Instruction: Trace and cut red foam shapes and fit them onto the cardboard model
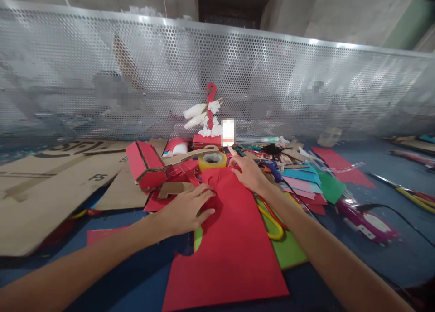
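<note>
- Red paper [234,244] lies at the frame's lower middle, over the table [136,278].
- Our left hand [188,210], loose and spread, touches its edge, perhaps keeping it still.
- Our right hand [250,172] is by its top; we can't tell if it grips.

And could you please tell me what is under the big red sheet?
Lime-green material shows past the right edge of the red sheet and in its left cut-out; whatever lies beneath the sheet's middle is covered.
</note>
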